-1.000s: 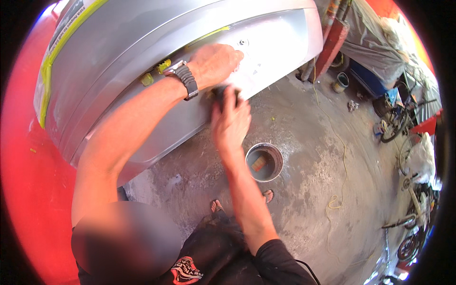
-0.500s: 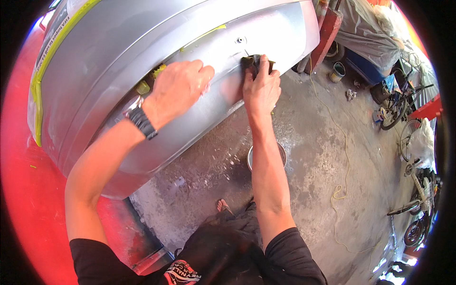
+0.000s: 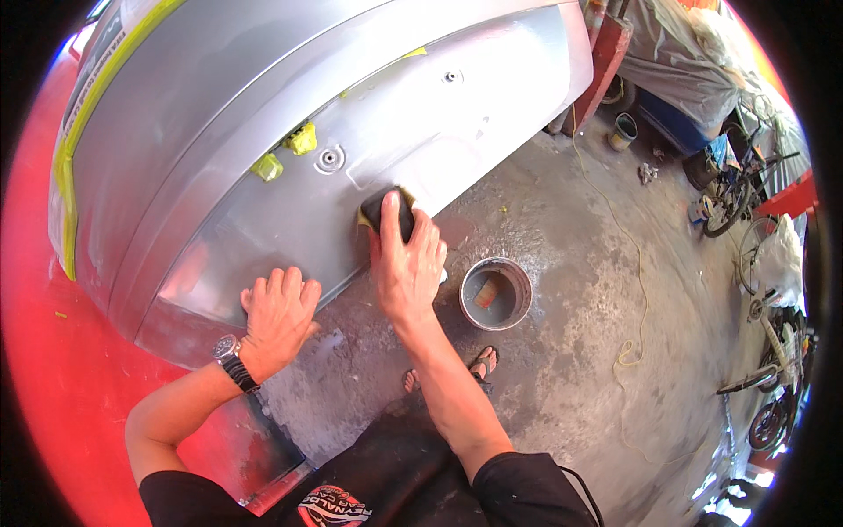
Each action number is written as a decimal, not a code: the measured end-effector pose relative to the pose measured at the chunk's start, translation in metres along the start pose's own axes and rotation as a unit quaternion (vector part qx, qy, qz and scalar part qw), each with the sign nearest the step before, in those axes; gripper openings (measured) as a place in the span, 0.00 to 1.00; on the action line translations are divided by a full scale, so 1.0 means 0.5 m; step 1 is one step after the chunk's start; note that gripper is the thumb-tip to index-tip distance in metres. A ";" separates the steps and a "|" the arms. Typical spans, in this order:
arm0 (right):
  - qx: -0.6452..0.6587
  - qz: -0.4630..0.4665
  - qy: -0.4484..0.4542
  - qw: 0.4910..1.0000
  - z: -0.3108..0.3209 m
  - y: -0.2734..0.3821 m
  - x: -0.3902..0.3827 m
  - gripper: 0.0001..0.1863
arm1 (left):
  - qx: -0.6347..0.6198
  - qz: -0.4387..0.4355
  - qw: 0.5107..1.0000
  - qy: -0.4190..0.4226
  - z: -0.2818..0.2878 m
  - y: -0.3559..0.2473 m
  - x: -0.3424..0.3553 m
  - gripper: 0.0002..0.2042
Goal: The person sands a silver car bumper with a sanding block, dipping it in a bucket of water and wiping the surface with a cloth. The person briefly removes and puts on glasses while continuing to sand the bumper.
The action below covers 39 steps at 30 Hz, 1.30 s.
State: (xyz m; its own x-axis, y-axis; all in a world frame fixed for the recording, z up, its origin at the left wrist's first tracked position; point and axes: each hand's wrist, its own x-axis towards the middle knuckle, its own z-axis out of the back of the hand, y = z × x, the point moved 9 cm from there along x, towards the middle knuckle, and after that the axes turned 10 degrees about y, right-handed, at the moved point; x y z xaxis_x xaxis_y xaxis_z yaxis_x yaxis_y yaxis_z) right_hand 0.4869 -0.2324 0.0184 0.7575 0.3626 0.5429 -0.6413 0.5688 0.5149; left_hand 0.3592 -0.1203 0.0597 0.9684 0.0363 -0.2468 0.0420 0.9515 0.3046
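Fingers of the right hand (image 3: 410, 268) wrap a dark block (image 3: 375, 208) edged by a yellowish sheet (image 3: 363, 220), held at the silver panel (image 3: 492, 114) just inside its lower edge. Bare panel stretches beyond these fingertips, with two yellow lumps (image 3: 301, 139) farther off, up and left. The left hand (image 3: 279, 312) has parted, slightly bent fingers at the same edge, visibly gripping nothing. Open floor (image 3: 562, 351) spreads right of the right fingers, past a nearby bucket (image 3: 520, 290).
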 end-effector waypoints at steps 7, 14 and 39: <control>-0.024 -0.162 -0.044 0.985 0.076 -0.176 0.215 0.32 | 0.000 -0.003 1.000 -0.029 -0.017 0.005 0.007 0.26; -0.037 -0.070 -0.035 0.996 0.042 -0.093 0.118 0.37 | -0.020 0.009 1.000 -0.007 -0.020 0.011 0.014 0.26; -0.016 -0.178 -0.068 0.982 0.087 -0.213 0.241 0.32 | 0.012 0.007 0.999 -0.033 -0.003 0.000 0.028 0.25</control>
State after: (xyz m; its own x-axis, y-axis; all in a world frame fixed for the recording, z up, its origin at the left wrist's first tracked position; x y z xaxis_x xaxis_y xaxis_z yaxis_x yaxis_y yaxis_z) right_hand 0.6411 -0.2813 0.0576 0.9081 0.0363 0.4171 -0.3332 0.6660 0.6674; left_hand 0.3724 -0.1191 0.0548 0.9829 0.0286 -0.1821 0.0336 0.9436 0.3295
